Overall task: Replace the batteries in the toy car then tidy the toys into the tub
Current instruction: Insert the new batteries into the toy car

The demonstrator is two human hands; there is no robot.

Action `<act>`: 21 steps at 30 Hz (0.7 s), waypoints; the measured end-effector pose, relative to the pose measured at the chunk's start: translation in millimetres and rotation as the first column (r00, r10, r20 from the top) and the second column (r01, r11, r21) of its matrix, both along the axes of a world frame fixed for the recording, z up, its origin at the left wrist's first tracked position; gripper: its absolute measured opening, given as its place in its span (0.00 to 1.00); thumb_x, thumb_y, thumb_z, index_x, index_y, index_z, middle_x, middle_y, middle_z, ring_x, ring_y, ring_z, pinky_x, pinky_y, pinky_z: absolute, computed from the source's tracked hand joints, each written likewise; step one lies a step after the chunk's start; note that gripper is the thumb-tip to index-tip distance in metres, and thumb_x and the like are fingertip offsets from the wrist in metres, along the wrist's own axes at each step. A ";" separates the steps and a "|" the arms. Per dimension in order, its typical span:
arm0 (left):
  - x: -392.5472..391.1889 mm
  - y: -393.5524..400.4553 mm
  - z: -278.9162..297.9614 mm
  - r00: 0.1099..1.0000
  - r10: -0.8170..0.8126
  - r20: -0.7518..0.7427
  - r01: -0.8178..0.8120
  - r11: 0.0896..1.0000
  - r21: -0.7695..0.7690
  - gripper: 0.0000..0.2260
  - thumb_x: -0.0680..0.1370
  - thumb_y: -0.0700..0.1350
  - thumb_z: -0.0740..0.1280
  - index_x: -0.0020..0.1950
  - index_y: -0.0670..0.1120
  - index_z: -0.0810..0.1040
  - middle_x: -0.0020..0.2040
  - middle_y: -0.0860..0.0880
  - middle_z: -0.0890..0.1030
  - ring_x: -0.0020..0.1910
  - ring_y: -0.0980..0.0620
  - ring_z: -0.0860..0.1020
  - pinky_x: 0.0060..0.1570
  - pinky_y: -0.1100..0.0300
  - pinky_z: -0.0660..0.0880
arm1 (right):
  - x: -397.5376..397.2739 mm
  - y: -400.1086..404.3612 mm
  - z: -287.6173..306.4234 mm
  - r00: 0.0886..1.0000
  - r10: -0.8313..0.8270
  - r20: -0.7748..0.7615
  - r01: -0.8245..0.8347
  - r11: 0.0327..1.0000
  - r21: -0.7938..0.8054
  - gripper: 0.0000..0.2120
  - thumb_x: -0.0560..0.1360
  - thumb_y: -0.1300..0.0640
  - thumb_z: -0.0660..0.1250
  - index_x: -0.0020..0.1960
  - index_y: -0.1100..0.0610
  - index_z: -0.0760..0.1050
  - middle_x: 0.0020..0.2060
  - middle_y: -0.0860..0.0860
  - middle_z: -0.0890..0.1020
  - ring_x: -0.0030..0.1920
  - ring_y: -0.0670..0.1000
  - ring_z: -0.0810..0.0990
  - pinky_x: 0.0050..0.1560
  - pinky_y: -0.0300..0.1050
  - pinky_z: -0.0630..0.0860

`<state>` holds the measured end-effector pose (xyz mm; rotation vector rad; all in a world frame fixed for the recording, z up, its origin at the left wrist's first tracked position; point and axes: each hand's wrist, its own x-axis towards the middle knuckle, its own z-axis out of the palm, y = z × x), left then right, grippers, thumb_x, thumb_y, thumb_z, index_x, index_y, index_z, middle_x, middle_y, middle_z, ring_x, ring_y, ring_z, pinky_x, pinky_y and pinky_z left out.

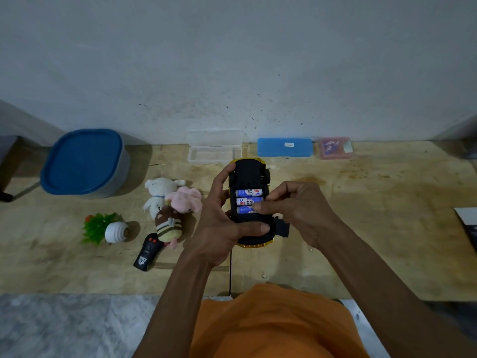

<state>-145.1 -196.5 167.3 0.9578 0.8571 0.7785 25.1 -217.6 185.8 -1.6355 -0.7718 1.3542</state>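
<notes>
The left hand (222, 223) has a closed grip around an upturned yellow toy car (251, 202), held above the table (361, 228) with its black underside facing up. The right hand (294, 210) pinches at the nearest of three blue and white batteries (248, 201) lying side by side in the open compartment; whether it is pressing that cell in or lifting it out cannot be told. To do this step well, each cell should sit flat, its ends matching the spring contacts, with the car kept steady. The red letters "BC" can be read on the batteries; the smaller print is too blurred.

On the table to the left lie three soft toys (171, 205), a black remote control (148, 251) and a small green plastic plant (102, 227). Further left stands the tub (85, 162), its blue lid on. Against the wall are an open clear box (214, 148), a blue case (285, 147) and a pink case (335, 148).
</notes>
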 end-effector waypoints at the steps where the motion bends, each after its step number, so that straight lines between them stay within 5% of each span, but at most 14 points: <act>1: 0.3 -0.4 -1.9 1.000 -0.004 -0.005 0.004 1.000 0.002 0.53 0.60 0.23 0.77 0.77 0.58 0.64 0.68 0.42 0.75 0.54 0.38 0.84 0.45 0.46 0.83 | 0.7 1.3 -0.3 1.000 0.001 0.004 -0.001 1.000 -0.010 0.13 0.62 0.69 0.81 0.36 0.64 0.77 0.31 0.55 0.81 0.27 0.40 0.80 0.25 0.32 0.72; 3: 1.2 -1.2 -5.8 1.000 -0.005 -0.023 0.005 1.000 0.001 0.53 0.61 0.21 0.76 0.77 0.58 0.65 0.68 0.43 0.75 0.54 0.38 0.84 0.45 0.45 0.83 | 2.2 2.7 -6.2 1.000 0.011 0.026 -0.010 0.999 -0.037 0.14 0.61 0.69 0.82 0.36 0.63 0.76 0.30 0.54 0.80 0.25 0.40 0.78 0.23 0.34 0.72; 6: 4.8 0.2 -15.1 0.998 -0.020 -0.062 0.019 1.000 -0.017 0.52 0.62 0.21 0.76 0.77 0.59 0.64 0.67 0.44 0.76 0.55 0.38 0.84 0.46 0.45 0.83 | 5.0 3.1 -20.0 0.997 0.030 0.072 -0.028 0.999 -0.026 0.14 0.61 0.67 0.83 0.35 0.61 0.78 0.31 0.54 0.82 0.32 0.50 0.81 0.32 0.49 0.80; 9: 7.5 6.9 -24.0 0.994 -0.012 -0.107 0.008 0.999 -0.035 0.52 0.63 0.21 0.76 0.77 0.58 0.63 0.67 0.44 0.76 0.55 0.40 0.84 0.45 0.47 0.83 | 17.5 6.8 -38.9 0.998 -0.061 0.024 0.060 0.997 0.045 0.09 0.67 0.62 0.81 0.39 0.59 0.80 0.33 0.50 0.82 0.33 0.43 0.80 0.33 0.36 0.77; 11: 4.2 13.7 -28.8 0.990 0.013 -0.141 -0.021 0.998 -0.055 0.52 0.63 0.20 0.75 0.77 0.58 0.63 0.62 0.48 0.80 0.54 0.43 0.84 0.45 0.48 0.83 | 32.1 11.4 -64.3 0.971 -0.187 0.147 0.181 0.982 0.052 0.07 0.71 0.57 0.78 0.40 0.57 0.81 0.35 0.47 0.83 0.34 0.40 0.79 0.37 0.35 0.77; 13: -2.6 19.1 -34.5 0.983 0.042 -0.177 -0.058 0.994 -0.087 0.52 0.62 0.21 0.76 0.75 0.59 0.64 0.57 0.52 0.84 0.53 0.43 0.84 0.46 0.47 0.84 | 47.6 13.7 -105.1 0.895 -0.156 0.418 0.162 0.987 0.020 0.05 0.72 0.57 0.77 0.43 0.57 0.83 0.38 0.47 0.84 0.39 0.45 0.81 0.47 0.44 0.81; 15: -6.1 23.5 -37.3 0.976 0.066 -0.209 -0.089 0.991 -0.102 0.55 0.57 0.23 0.79 0.74 0.61 0.66 0.60 0.47 0.81 0.53 0.43 0.84 0.47 0.45 0.83 | 55.4 9.9 -144.4 0.786 0.069 0.614 0.014 0.992 -0.129 0.05 0.74 0.57 0.74 0.49 0.56 0.83 0.42 0.50 0.84 0.48 0.52 0.83 0.53 0.48 0.80; 18: -5.8 24.5 -38.6 0.967 0.061 -0.247 -0.090 0.990 -0.106 0.56 0.55 0.24 0.80 0.75 0.60 0.66 0.63 0.46 0.78 0.53 0.44 0.84 0.46 0.45 0.83 | 57.6 -0.9 -179.7 0.519 0.422 0.743 -0.132 0.899 -0.418 0.09 0.75 0.47 0.69 0.54 0.49 0.80 0.54 0.50 0.81 0.61 0.57 0.74 0.59 0.52 0.71; 21: -6.7 20.7 -37.8 0.961 0.055 -0.272 -0.090 0.989 -0.120 0.53 0.60 0.21 0.76 0.76 0.58 0.65 0.63 0.45 0.78 0.52 0.46 0.85 0.46 0.47 0.84 | 58.4 -5.1 -191.6 0.386 0.473 0.792 -0.147 0.879 -0.454 0.17 0.75 0.39 0.66 0.60 0.45 0.77 0.62 0.48 0.76 0.65 0.57 0.69 0.62 0.54 0.66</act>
